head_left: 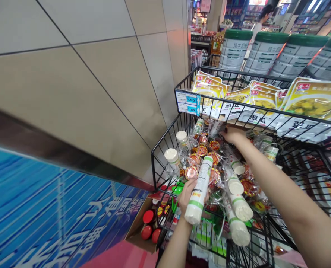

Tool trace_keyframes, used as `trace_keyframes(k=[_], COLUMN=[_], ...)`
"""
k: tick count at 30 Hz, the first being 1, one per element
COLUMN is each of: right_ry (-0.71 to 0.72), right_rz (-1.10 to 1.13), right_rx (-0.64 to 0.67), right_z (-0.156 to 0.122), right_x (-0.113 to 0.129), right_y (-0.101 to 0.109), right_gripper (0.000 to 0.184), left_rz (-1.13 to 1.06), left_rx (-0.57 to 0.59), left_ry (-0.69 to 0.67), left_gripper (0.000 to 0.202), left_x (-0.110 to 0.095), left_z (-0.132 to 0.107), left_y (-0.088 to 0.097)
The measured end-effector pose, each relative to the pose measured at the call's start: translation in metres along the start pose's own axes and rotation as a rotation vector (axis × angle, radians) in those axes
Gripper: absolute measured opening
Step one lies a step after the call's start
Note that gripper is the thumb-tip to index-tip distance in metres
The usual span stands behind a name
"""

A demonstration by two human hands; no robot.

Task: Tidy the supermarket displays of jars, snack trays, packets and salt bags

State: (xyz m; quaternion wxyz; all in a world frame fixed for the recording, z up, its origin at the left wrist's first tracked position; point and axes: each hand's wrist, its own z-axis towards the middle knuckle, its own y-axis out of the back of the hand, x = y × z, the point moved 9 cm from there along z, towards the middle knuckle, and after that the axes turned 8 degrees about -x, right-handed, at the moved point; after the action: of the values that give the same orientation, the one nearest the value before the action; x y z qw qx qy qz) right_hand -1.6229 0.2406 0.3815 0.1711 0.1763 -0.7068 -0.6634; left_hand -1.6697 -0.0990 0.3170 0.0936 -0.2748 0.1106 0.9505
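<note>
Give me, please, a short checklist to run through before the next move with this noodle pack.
1. Grip of left hand on noodle pack: ok, fingers wrap its lower part.
2. Is right hand free: cannot tell, fingers hidden among packets at the back of the wire basket.
3. Gap in the basket for the pack: not ok, packets crowd it.
4. Steadiness of front noodle rolls: not ok, they tilt toward the front edge.
5. Position of cardboard box of red-capped jars: ok, lower left of the basket.

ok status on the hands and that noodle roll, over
left grip shut on noodle roll, held above wire basket. right grip among bagged packets at the back, fingers unclear. pouch shelf overhangs it.
</note>
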Motion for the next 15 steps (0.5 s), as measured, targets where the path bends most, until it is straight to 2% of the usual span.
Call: trace_keyframes(k=[3, 4, 6, 8, 10, 13, 15], right_ry=[0.215, 0.273, 0.329, 0.335, 0.294, 0.236, 0.235], right_rz=[0.016, 0.031, 0.055, 0.057, 0.05, 0.035, 0.043], right_rx=[0.246, 0.319, 0.349, 0.299, 0.236, 0.205, 0.195], right_z=[-0.033, -0.045, -0.06, -0.066, -0.066, -0.072, -0.083], right_x=[0.047, 0.056, 0.06, 0.05, 0.028, -0.007, -0.022], right_y=[-0.032, -0.042, -0.052, -0.054, -0.05, -0.048, -0.051], right_gripper=[0.061, 0.061, 0.056, 0.044, 0.031, 0.031, 0.033], left_rz=[0.037, 0.047, 0.07, 0.093, 0.107, 0.094, 0.08], left_rx=[0.021, 0.024, 0.023, 0.039, 0.058, 0.046, 0.032], left_ry=[0.03, 0.034, 0.029, 0.032, 0.046, 0.053, 0.042], left_gripper=[0.059, 0.058, 0.056, 0.055, 0.055, 0.056, 0.056], left_x=[0.001, 0.0, -0.001, -0.001, -0.001, -0.002, -0.004], left_z=[0.0, 0.0, 0.0, 0.0, 0.0, 0.001, 0.002], left_y=[-0.001, -0.001, -0.001, -0.002, -0.003, -0.003, -0.001])
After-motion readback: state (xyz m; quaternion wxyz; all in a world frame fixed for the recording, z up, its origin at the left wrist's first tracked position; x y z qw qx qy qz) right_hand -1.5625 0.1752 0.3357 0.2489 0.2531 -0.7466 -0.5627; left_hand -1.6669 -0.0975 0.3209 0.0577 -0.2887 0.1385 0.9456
